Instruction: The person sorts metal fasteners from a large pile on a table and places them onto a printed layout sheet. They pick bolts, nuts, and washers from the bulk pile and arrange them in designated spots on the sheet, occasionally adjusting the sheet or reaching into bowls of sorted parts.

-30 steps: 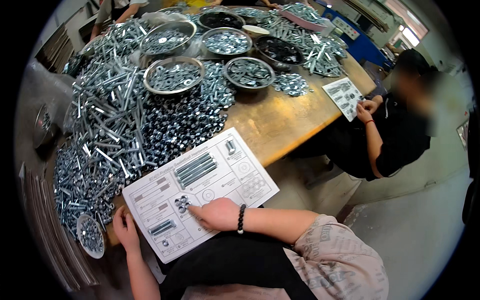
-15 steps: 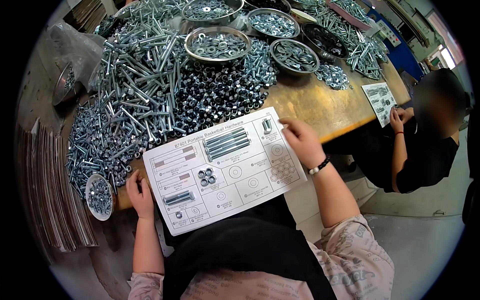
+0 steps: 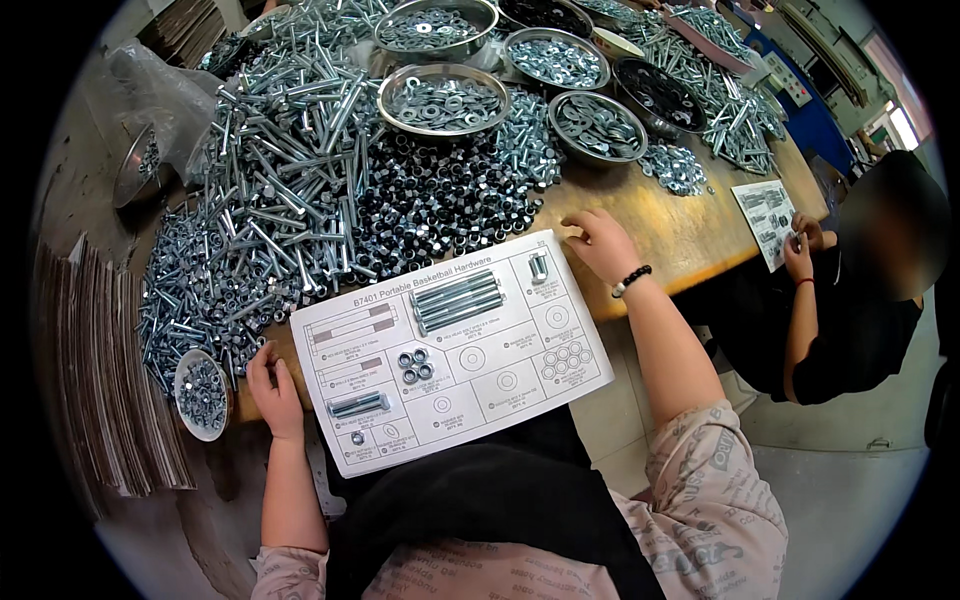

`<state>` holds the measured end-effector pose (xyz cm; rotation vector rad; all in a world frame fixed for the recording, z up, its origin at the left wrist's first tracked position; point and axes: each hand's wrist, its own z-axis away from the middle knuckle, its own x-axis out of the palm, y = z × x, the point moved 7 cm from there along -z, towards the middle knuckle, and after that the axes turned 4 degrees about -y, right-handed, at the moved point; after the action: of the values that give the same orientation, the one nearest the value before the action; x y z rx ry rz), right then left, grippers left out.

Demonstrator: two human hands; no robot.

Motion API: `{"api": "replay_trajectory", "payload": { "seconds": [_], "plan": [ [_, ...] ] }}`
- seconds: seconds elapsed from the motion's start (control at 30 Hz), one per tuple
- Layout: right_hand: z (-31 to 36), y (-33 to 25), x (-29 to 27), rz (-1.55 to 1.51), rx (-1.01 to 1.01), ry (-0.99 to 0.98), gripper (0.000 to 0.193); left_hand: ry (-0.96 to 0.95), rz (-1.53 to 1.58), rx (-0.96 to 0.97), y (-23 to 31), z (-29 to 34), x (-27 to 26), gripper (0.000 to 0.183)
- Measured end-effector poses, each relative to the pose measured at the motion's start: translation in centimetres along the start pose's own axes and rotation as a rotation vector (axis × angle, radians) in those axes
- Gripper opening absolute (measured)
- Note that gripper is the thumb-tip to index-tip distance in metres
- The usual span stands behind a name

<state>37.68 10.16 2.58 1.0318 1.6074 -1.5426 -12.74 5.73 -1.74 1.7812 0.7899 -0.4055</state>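
A white printed sheet [image 3: 465, 405] lies tilted across the table's near edge and over my lap. On its printed cells sit several long hex bolts [image 3: 455, 302], a pair of shorter bolts [image 3: 358, 404], several lock nuts [image 3: 415, 366], a small nut [image 3: 358, 438] and short bolt-like pieces [image 3: 539, 267] by the far right corner. My left hand [image 3: 275, 395] rests at the table edge just left of the sheet, fingers loosely apart, nothing visible in it. Off the sheet's far right corner, over the bare tabletop, is my right hand [image 3: 605, 250], fingers bent and apart with nothing seen in them.
Heaps of bolts [image 3: 290, 150] and dark-ringed nuts [image 3: 430, 195] cover the table's left and middle. Metal bowls of washers [image 3: 445, 100] stand behind. A white bowl of small hardware [image 3: 202, 395] sits at the left edge. On the right, a co-worker [image 3: 850, 300] handles another sheet [image 3: 765, 222].
My right hand has left the sheet's right edge and moved slightly away toward the far side, over the tabletop. My left hand stays about where it was.
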Motion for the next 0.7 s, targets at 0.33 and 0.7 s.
{"api": "replay_trajectory", "payload": {
  "seconds": [0.33,0.7],
  "plan": [
    [-6.8,0.4,3.8,-0.05,-0.135,-0.185,0.033,-0.003,0.012,0.113,4.5,-1.4,-1.1,0.023],
    [-7.3,-0.4,4.6,0.072,-0.398,-0.323,0.025,-0.18,0.064,0.422,14.5,-5.3,4.9,0.023]
  ]
}}
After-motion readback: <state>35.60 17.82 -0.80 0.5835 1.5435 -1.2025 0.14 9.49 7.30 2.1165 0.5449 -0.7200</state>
